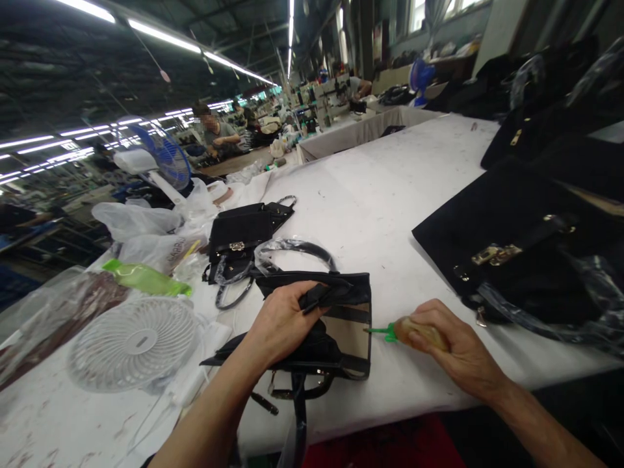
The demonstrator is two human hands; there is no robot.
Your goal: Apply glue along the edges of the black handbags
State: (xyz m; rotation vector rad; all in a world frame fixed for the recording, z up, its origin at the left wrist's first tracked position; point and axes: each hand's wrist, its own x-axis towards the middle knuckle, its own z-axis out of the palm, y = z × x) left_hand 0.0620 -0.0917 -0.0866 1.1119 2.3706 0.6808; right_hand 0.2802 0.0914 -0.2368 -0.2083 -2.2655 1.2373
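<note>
A black handbag (358,286) lies on its side on the white-covered table, its beige inside showing toward the right. My left hand (287,318) is closed on the bag's black material and folds a flap of it back. In my right hand (448,344) is a yellowish squeeze bottle (424,333) with a thin green nozzle (383,330). The nozzle points left, and its tip is at the bag's right edge; whether it touches cannot be made out. Plastic-wrapped handles stick out above and below the bag.
Another small black handbag (238,227) lies beyond my left hand. Several larger black bags (497,221) fill the right side. A white fan (141,341), a green plastic packet (146,277) and clear plastic bags (131,221) crowd the left. A co-worker (217,133) sits farther back.
</note>
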